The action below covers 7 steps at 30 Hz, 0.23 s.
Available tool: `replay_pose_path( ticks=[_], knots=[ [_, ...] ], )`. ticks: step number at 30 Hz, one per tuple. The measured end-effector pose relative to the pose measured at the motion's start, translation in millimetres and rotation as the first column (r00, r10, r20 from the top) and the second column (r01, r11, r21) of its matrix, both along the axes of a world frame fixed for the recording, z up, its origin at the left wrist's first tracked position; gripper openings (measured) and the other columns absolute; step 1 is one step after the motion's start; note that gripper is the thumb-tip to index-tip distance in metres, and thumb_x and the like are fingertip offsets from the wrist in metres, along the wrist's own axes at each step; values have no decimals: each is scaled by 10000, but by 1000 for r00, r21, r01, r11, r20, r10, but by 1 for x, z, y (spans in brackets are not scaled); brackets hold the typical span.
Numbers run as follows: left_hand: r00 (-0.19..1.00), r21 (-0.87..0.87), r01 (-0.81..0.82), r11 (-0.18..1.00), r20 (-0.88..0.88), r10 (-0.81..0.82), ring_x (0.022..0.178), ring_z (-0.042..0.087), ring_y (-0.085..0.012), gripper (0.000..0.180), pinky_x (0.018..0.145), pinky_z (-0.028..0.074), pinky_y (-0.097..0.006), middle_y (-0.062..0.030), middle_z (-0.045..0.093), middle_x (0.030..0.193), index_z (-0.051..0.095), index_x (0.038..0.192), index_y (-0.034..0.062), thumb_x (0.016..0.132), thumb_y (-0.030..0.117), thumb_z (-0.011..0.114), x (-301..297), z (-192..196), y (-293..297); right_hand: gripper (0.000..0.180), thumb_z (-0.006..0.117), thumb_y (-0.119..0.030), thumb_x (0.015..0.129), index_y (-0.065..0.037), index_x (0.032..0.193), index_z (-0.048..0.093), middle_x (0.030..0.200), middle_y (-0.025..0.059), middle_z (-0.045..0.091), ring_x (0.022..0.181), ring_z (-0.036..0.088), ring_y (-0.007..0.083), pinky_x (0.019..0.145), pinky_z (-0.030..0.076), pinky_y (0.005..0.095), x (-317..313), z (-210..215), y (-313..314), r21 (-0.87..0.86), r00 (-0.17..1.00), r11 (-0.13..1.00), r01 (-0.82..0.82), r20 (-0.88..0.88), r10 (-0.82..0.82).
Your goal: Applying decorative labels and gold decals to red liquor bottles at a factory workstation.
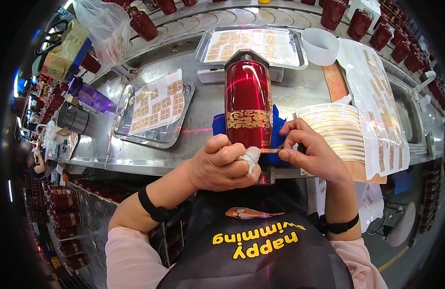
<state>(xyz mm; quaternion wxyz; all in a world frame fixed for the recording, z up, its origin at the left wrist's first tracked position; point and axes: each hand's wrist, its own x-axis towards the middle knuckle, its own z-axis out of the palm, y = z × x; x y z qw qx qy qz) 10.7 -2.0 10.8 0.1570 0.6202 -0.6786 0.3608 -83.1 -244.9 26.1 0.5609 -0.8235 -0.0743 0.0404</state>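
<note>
A glossy dark red bottle point(248, 89) lies with its length pointing away from me, its far end against a dark angular holder point(246, 55). A gold patterned band point(249, 119) goes round its body, and thin red light lines cross it. At the bottle's near end, my left hand point(222, 166) is closed, fingers curled against it; one finger wears a white wrap point(252, 159). To the right of it my right hand point(311, 151) pinches a thin gold strip point(269, 151) between thumb and finger. The strip stretches across to the bottle's near edge. A blue cloth point(278, 126) shows beneath the bottle.
Metal trays with gold decal sheets stand at the left point(176, 130) and far side point(302, 55). A sheet of gold strips point(333, 130) and a long decal sheet point(371, 106) lie at right, near a white round tub point(320, 45). A purple bottle point(90, 94) stands left. Red bottles line the back.
</note>
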Motion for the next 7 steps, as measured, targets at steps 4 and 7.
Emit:
replay_pose_path(
  ticks=[4, 7],
  knots=[
    [1000, 12, -19, 1000, -3, 19, 961, 465, -158, 274, 748, 359, -322, 79, 574, 1059, 594, 814, 283, 585, 191, 713, -3, -1, -3, 229, 730, -200, 832, -34, 771, 585, 1022, 82, 492, 969, 494, 204, 837, 404, 290, 0, -1, 2, 28, 999, 999, 21, 37, -22],
    [999, 6, -47, 999, 1, 47, 978, 458, -162, 274, 759, 364, -333, 80, 570, 1079, 621, 848, 288, 616, 195, 735, -4, -2, -6, 248, 718, -242, 863, -51, 798, 573, 1097, 71, 480, 988, 472, 153, 807, 410, 260, 1, -2, -1, 16, 1000, 1000, -8, -10, 8]
  ],
)
